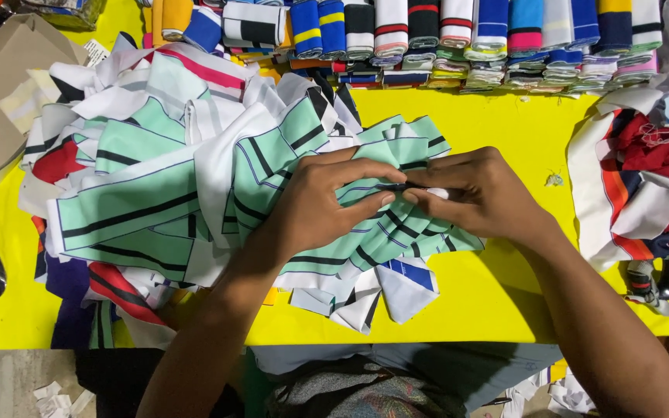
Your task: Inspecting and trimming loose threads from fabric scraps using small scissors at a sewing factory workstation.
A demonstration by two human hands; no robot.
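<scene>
Where the two hands meet over the middle of the yellow counter (520, 139), they pinch one mint-green strip (396, 186) of striped knit cloth between them. The left hand (315, 205) has its fingers (365, 172) closed on the strip's edge, thumb beneath; the right hand (482, 193) grips the same edge from the other side, fingertips nearly touching the left's. A thin dark thing lies between the fingertips, too small to tell what it is. The strip's long axis runs from lower left up to the right, and its black stripes follow that line.

It lies on top of a loose heap of cloth strips (156, 178), mint-green and white with black lines, too tangled to count. Along the far edge stands a row of folded striped pieces (458, 39), about a dozen stacks side by side, in blue, white, black, yellow and pink. At the right edge sits a second pile (644, 178) in red, white and navy. A flattened brown cardboard box (1, 85) lies at the far left corner, with a small white paper tag (96, 51) just beside it.
</scene>
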